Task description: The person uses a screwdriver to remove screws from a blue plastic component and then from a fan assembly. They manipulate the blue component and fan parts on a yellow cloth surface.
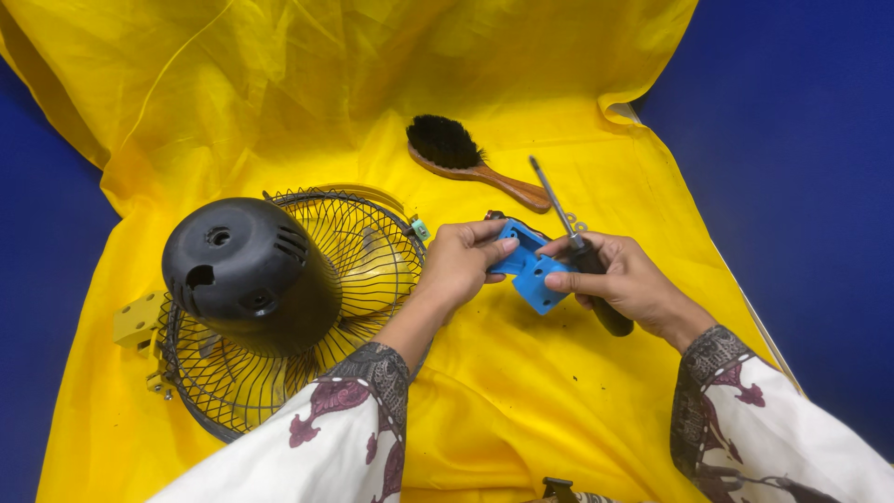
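Blue plastic bracket (533, 267): it is being held up above the yellow cloth (521, 391), in the middle of the view, between both hands.
Left hand (461, 264): it is gripping the bracket's upper left end, thumb on top and fingers curling underneath.
Right hand (619, 278): it is clasping the black handle of a screwdriver (579, 251) while its fingertips are steadying the bracket's lower right end; the metal shaft is pointing up and away from the bracket.
Doing it well: judging by the grip, the bracket is wanting a firm pinch from the left hand so that it is not twisting, and the screwdriver tip is needing to be turned down and seated squarely before any pressure is going on.
Small parts: what look like washers (575, 224) are lying loose on the cloth just beyond the right hand, near enough to be knocked.
Fan: the black motor housing (248, 270) is sitting on the wire grille (372, 251), just left of the left hand.
Brush (475, 160): it is lying well beyond the hands.
Containers: none are showing; everything is resting on the cloth.
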